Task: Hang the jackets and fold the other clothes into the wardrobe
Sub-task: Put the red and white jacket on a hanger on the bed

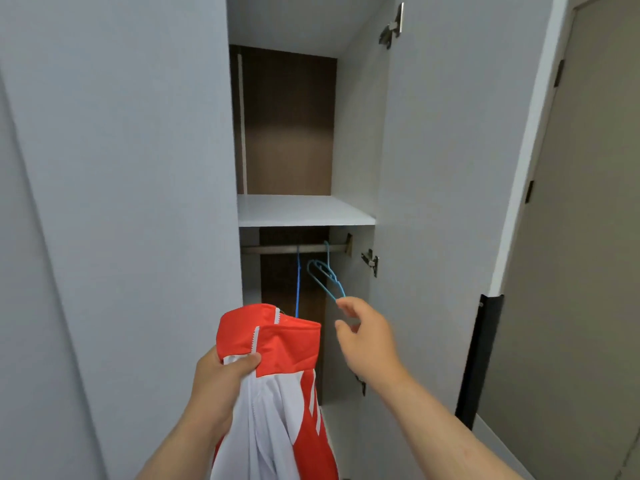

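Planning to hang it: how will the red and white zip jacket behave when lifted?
Probably floppy: the red and white zip jacket drapes in folds below the left hand. Likely light, since one hand holds it up.

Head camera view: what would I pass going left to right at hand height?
From the left: closed grey wardrobe door → left hand → red-and-white jacket it grips → right hand → black vertical strip → beige room door.
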Demonstrator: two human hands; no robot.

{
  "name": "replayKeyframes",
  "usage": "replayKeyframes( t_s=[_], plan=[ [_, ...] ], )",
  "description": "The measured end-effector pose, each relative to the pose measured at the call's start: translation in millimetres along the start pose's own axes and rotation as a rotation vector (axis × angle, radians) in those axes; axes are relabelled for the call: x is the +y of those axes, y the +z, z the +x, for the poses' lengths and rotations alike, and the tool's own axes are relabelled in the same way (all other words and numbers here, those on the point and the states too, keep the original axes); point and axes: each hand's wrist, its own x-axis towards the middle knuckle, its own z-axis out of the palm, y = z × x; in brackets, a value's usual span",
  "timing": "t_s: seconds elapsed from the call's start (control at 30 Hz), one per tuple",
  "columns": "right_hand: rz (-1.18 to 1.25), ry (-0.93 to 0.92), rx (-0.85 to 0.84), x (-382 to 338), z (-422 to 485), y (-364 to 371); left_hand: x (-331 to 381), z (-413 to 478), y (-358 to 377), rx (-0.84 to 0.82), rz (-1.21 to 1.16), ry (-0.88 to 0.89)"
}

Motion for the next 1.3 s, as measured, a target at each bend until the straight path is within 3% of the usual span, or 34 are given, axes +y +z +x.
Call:
replayKeyframes(
  t_s=[0.3,0.63,1.3],
  plan=[
    [0.046,0.056,-0.138,-32,52,126,27,67,-109,0.105,0.025,0.074],
    [0.057,0.135,-0.196,-33,104,205,21,118,-165,0.201,0.066,0.095],
    [0.346,0.185,-0.434,20,210,274,13,153,-149,0.417,-0.029,0.06]
  ],
)
